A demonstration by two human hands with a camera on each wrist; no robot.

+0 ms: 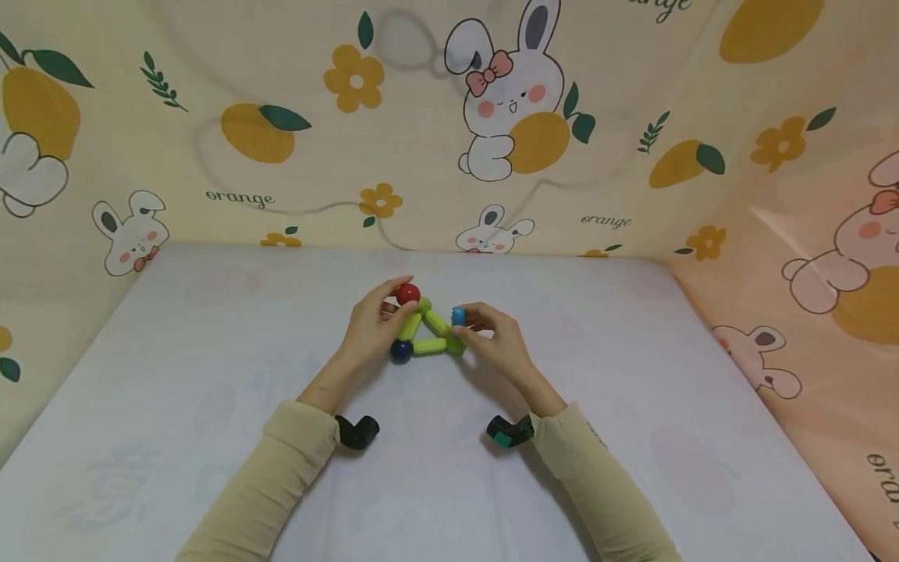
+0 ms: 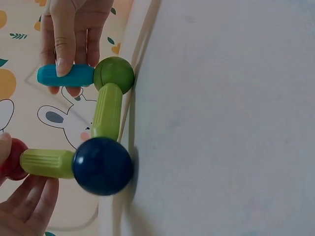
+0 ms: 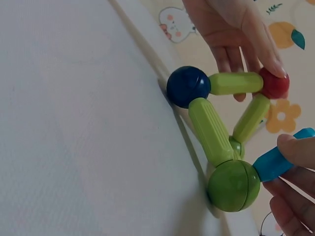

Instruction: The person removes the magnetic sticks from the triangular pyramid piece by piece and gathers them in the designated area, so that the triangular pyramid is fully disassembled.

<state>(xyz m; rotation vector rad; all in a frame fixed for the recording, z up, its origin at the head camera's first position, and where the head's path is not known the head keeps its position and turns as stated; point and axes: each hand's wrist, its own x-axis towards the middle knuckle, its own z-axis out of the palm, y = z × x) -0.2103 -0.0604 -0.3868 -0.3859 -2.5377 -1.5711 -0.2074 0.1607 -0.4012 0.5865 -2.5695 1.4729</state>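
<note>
Left grip pinches the red ball, right grip the blue rod, its end at the right green ball of the ball-and-rod frame, towards the surface's far middle. Rod-joining seems in hand; next probably calls for steadying, then seating it.

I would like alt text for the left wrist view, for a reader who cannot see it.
The left hand holds a red ball and the right hand a blue rod that meets a green ball. Two light green rods link both balls to a dark blue ball at the corner.
</note>
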